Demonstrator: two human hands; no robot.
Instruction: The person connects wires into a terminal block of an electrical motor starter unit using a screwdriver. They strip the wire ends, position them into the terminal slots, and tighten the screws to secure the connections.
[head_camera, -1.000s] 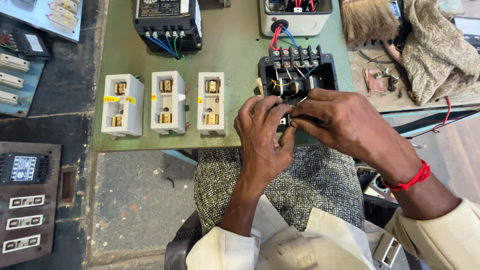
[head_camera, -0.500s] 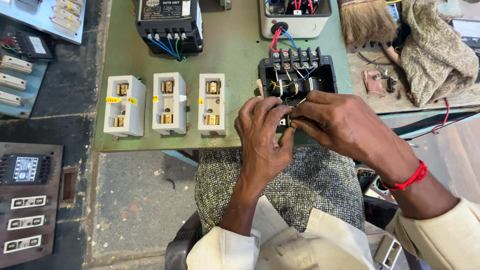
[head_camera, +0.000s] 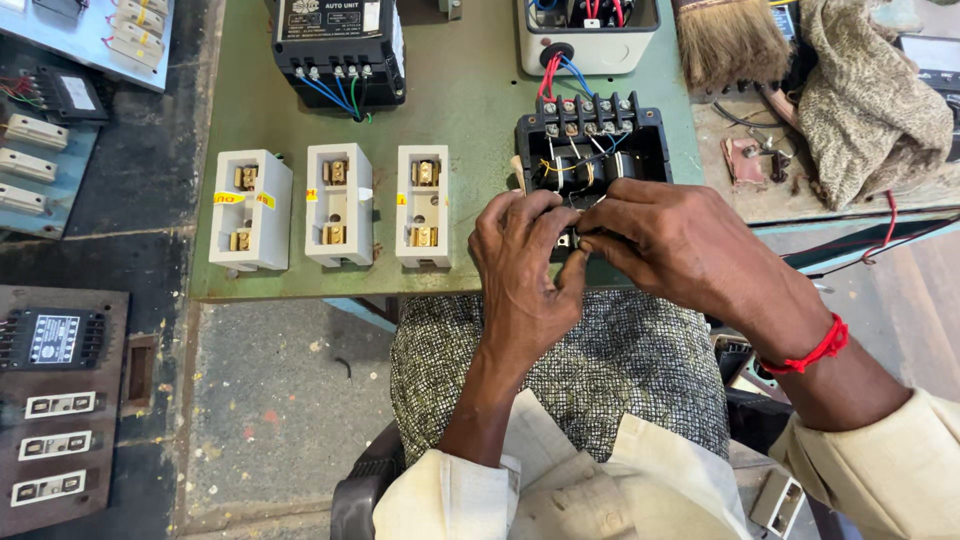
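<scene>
A black open electrical unit with a terminal strip and coloured wires sits on the green panel board. My left hand and my right hand meet at the unit's near edge. Their fingertips pinch a small metal part between them; most of it is hidden by the fingers. A red thread band circles my right wrist.
Three white fuse holders stand in a row left of the hands. A black box with coloured wires and a white box sit at the back. A brush and a cloth lie right. Dark panels lie left.
Both hands stay pinched together at the black unit's near edge. The view has shifted slightly; nothing else has moved.
</scene>
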